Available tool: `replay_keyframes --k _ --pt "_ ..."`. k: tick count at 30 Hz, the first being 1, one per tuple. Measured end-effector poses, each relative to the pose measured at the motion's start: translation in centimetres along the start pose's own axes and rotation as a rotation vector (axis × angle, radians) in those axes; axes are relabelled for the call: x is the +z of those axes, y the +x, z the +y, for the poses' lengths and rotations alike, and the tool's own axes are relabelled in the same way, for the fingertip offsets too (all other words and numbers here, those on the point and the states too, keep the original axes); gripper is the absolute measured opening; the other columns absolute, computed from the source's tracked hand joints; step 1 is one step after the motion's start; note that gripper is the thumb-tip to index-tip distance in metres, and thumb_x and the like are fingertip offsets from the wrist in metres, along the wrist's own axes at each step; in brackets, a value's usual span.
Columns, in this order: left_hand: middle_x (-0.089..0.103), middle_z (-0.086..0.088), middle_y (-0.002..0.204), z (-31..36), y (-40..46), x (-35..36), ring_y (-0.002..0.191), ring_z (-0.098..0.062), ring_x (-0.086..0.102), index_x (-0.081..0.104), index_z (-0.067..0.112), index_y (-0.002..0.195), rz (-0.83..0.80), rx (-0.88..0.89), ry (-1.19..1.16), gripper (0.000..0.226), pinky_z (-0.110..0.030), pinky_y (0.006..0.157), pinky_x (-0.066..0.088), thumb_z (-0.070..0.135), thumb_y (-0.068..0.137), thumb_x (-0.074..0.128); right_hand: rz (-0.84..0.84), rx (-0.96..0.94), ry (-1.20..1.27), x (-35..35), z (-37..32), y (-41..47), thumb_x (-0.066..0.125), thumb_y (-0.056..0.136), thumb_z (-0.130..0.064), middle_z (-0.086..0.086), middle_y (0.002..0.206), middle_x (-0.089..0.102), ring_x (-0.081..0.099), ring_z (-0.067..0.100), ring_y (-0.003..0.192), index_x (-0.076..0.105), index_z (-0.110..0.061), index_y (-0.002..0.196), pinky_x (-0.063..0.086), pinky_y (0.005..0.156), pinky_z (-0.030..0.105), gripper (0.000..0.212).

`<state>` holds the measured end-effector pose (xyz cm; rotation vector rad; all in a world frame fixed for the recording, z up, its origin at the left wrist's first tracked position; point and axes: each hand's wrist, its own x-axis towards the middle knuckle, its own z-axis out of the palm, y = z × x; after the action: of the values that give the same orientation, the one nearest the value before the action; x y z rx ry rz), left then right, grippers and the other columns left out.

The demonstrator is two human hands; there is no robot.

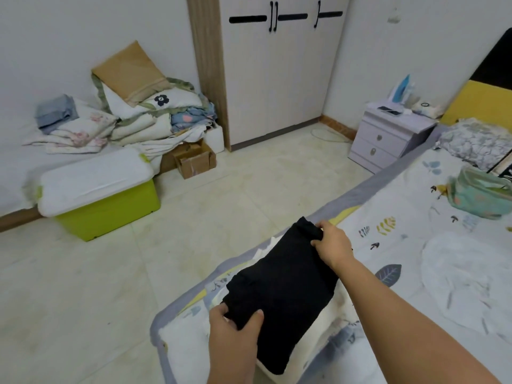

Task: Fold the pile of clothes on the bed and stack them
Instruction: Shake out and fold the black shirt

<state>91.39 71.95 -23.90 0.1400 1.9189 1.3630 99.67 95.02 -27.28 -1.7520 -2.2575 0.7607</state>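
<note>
A folded black garment point(285, 292) lies near the bed's corner, on top of white folded cloth point(336, 311) that shows at its edges. My left hand point(235, 325) grips the garment's near end, thumb on top. My right hand point(332, 245) pinches its far end, close to the grey edge of the bed point(368, 187). A loose white garment point(465, 278) lies spread on the leaf-print sheet to the right. A teal cloth point(479, 192) sits bunched further back on the bed.
A lime storage box point(108, 206) with a white lid stands on the tiled floor at left, beside a heap of bedding point(133, 117) and a cardboard box point(195, 159). A white wardrobe point(279, 67) fills the back wall. A small nightstand point(388, 137) stands by the bed head.
</note>
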Motion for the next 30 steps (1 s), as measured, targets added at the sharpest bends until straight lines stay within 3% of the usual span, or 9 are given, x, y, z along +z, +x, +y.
replay_keyframes --k 2,6,8,10,13,16,20,24,30 --pt "0.061 -0.002 0.078 -0.4 0.2 -0.1 0.071 -0.010 0.055 0.040 0.009 0.109 0.059 0.021 0.024 0.044 -0.021 0.062 0.043 0.008 0.078 0.072 0.135 -0.002 0.058 0.4 0.0 0.1 0.059 0.088 -0.014 0.013 0.105 0.063 0.057 0.032 0.099 0.048 -0.014 0.121 0.039 0.075 0.034 0.035" --pt "0.057 -0.017 0.107 -0.8 0.7 -0.2 0.092 -0.031 0.056 0.035 0.008 0.118 0.082 -0.044 0.093 0.056 -0.050 0.087 0.050 0.015 0.077 0.073 0.141 0.014 -0.244 1.8 -0.1 -1.0 0.054 0.091 -0.024 0.013 0.131 0.043 0.040 0.030 0.120 0.031 -0.013 0.140 0.037 0.092 0.039 0.055" --pt "0.049 -0.017 0.122 -0.8 0.6 -0.4 0.095 -0.023 0.051 0.032 0.008 0.133 0.109 -0.003 0.183 0.073 -0.039 0.092 0.046 0.018 0.075 0.075 0.061 -0.015 -0.271 2.5 0.0 -1.7 0.044 0.095 -0.021 0.013 0.135 0.040 0.039 0.029 0.122 0.028 -0.013 0.142 0.036 0.095 0.039 0.050" --pt "0.038 -0.015 0.133 -0.5 0.2 -0.5 0.086 -0.008 0.042 0.029 0.013 0.141 0.145 0.124 0.322 0.081 -0.024 0.084 0.036 0.022 0.075 0.075 -0.045 -0.038 -0.319 2.9 0.0 -2.3 0.036 0.098 -0.023 0.014 0.142 0.033 0.036 0.029 0.127 0.022 -0.014 0.146 0.034 0.101 0.038 0.050" --pt "0.028 -0.006 0.135 -0.3 -0.1 -0.7 0.101 -0.014 0.045 0.029 0.027 0.142 0.127 0.322 0.552 0.074 -0.027 0.090 0.039 0.027 0.080 0.070 -0.114 -0.052 -0.362 2.4 -0.1 -3.2 0.033 0.100 -0.026 0.013 0.144 0.031 0.033 0.028 0.130 0.020 -0.015 0.147 0.033 0.105 0.038 0.051" --pt "0.032 0.000 0.136 0.4 0.0 -1.3 0.120 -0.018 0.043 0.029 0.029 0.142 -0.006 0.376 0.756 0.062 -0.027 0.096 0.041 0.034 0.088 0.058 -0.189 -0.091 -0.368 1.2 -0.4 -4.5 0.037 0.098 -0.026 0.010 0.134 0.042 0.039 0.027 0.124 0.036 -0.012 0.139 0.038 0.100 0.039 0.043" --pt "0.037 0.001 0.129 1.9 0.1 -2.7 0.113 -0.017 0.048 0.034 0.025 0.137 -0.060 0.421 0.903 0.053 -0.025 0.089 0.044 0.035 0.089 0.054 -0.306 -0.156 -0.399 -1.2 -0.9 -7.1 0.040 0.097 -0.022 0.011 0.125 0.053 0.050 0.027 0.113 0.048 -0.011 0.128 0.044 0.093 0.035 0.034" --pt "0.038 0.005 0.123 4.4 -0.7 -4.2 0.109 -0.014 0.046 0.041 0.026 0.128 -0.034 0.680 1.120 0.040 -0.023 0.086 0.040 0.031 0.090 0.049 -0.383 -0.136 -0.390 -4.0 -1.2 -10.4 0.044 0.095 -0.021 0.011 0.122 0.056 0.053 0.026 0.110 0.051 -0.011 0.125 0.044 0.088 0.032 0.032" --pt "0.048 0.008 0.118 7.4 -3.4 -3.8 0.104 -0.012 0.050 0.046 0.027 0.123 -0.332 1.066 1.323 0.030 -0.021 0.081 0.039 0.030 0.093 0.042 -0.434 -0.007 -0.377 -8.1 -1.2 -17.0 0.042 0.097 -0.028 0.012 0.138 0.046 0.048 0.027 0.121 0.041 -0.013 0.137 0.039 0.094 0.029 0.043"
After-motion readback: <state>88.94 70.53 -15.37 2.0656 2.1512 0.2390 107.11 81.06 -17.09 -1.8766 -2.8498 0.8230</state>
